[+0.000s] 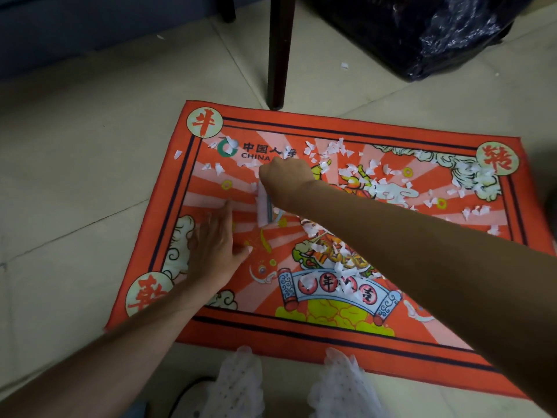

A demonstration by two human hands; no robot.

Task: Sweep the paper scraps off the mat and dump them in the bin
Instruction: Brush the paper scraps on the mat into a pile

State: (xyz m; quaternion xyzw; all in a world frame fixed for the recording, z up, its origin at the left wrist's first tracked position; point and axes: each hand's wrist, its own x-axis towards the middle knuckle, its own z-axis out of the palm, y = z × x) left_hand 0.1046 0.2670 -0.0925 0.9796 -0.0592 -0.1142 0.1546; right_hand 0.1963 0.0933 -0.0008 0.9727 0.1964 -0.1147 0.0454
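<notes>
1. Right hand [284,176] grips a small pale brush [264,208]; left hand [215,245] lies flat, fingers straight, on the mat [331,333]
2. Paper scraps [388,188] litter it; brisk strokes may scatter them onto the floor [75,146], short of the bin [422,40]

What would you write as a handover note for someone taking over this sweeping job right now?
Right hand: curled round a small pale brush-like tool, held over the upper left part of the mat.
Left hand: open, fingers flat on the mat's left side, pressing it down.
Paper scraps: still spread over the mat, thickest in the upper middle and right; a few lie on the floor tiles beside it.
Bin with black bag: upper right, beyond the mat.
Done: no gathered pile is visible.
Left: sweep the scraps together, collect them, dump them in the bin.
</notes>
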